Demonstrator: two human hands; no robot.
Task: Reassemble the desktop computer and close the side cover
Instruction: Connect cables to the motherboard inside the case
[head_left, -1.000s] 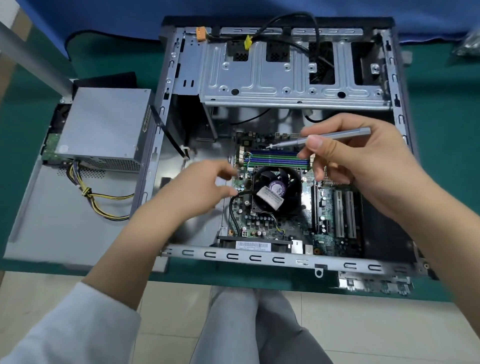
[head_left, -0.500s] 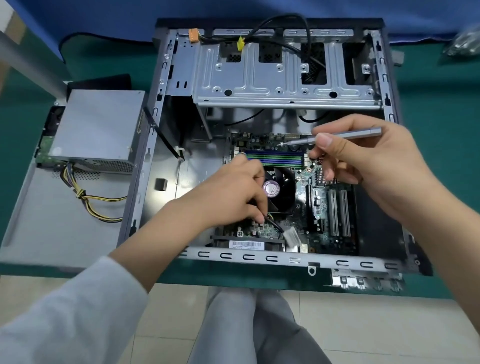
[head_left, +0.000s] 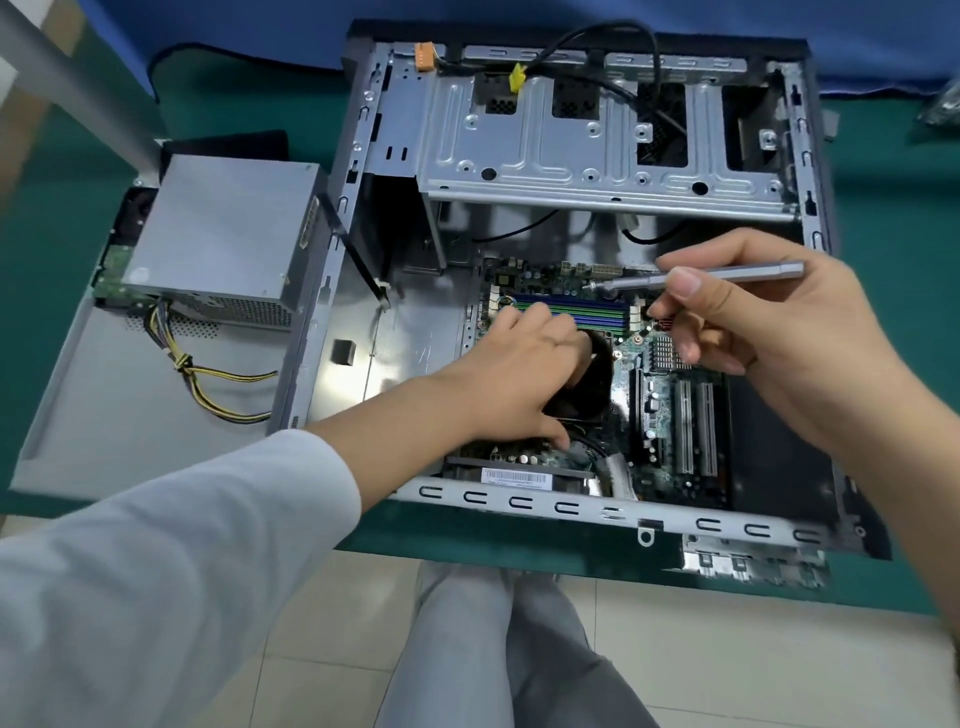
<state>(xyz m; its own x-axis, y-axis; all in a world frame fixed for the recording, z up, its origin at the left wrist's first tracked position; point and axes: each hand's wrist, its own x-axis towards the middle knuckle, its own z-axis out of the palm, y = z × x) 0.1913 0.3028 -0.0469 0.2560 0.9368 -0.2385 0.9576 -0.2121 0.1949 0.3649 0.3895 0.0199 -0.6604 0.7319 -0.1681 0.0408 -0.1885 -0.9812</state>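
The computer case is laid open on its side on the green desk, w/ no side cover on it. The motherboard is seen in the near part of the case; the metal drive cage is at the far part. The left hand is laid on the black fan, fingers curled round its edge. The right hand is held over the board, and a grey screwdriver is pinched btwn thumb and fingers, tip pointed left, just above the memory slots. The power supply box is set outside, left of the case, on a flat grey panel. Its yellow & black wires are trailed toward the case.
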